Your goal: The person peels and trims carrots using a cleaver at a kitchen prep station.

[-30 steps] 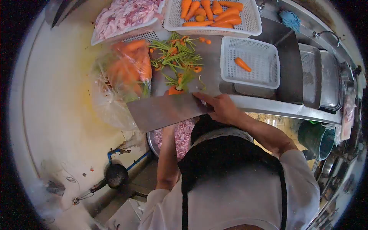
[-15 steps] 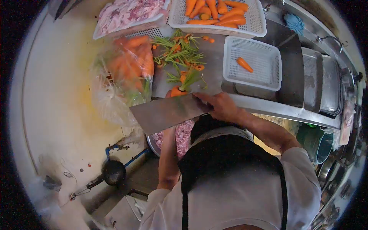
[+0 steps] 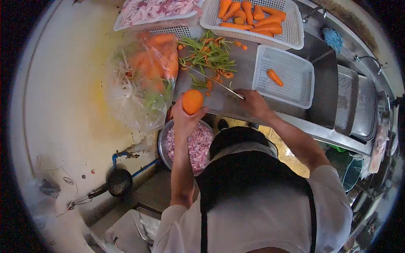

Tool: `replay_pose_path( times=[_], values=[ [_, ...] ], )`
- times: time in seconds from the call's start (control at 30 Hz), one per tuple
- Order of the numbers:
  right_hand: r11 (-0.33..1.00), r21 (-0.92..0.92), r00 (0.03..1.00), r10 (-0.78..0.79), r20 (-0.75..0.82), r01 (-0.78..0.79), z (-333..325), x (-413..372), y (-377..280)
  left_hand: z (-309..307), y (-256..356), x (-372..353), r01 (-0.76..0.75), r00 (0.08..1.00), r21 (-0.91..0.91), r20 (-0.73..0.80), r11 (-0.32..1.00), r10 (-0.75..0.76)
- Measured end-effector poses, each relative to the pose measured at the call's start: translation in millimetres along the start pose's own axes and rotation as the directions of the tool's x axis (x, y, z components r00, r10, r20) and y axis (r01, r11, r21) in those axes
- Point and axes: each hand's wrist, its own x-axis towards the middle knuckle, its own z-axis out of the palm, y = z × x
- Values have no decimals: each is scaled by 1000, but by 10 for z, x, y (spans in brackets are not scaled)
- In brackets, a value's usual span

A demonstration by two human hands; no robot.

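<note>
My left hand (image 3: 184,120) is closed around a carrot (image 3: 193,101), whose orange cut end faces up. In my right hand (image 3: 255,103) is the handle of a cleaver (image 3: 217,83). The blade shows nearly edge-on and reaches leftward over the steel worktop, above the trimmings. Cut carrot greens and orange ends (image 3: 213,57) lie in a heap just beyond the blade. To the left, a clear plastic bag (image 3: 135,101) contains several carrots with some green tops. Right of the heap, one carrot (image 3: 275,78) rests in a white perforated basket (image 3: 283,52).
Another white basket (image 3: 295,31) at the back holds several carrots, beside a basket of pale meat (image 3: 158,10). Below my left forearm stands a metal bowl of chopped meat (image 3: 198,147). A steel sink (image 3: 325,80) lies right; a black pan (image 3: 119,182) is lower left.
The cleaver has swung from broadside near my left hand to edge-on over the trimmings. The carrot is now turned cut end up, with its green top gone.
</note>
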Motion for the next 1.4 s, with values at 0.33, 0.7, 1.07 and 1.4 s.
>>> replay_pose_path(
  times=[0.33,0.7,1.07,1.4],
  values=[
    [944,323,987,110,-119,-67,147,-352,-308,24,-377,-30,87,906,-588,-289,804,-309],
    [910,414,975,111,-192,-22,-210,-384,-736,216,-306,-247,66,821,-974,-70,216,-566],
    [851,381,916,400,-26,-360,122,-694,132,411,-225,866,198,903,-875,-12,441,-429],
    [641,672,825,560,-78,-371,22,-1100,245,20,398,938,-181,894,-410,-447,894,-24]
  ],
)
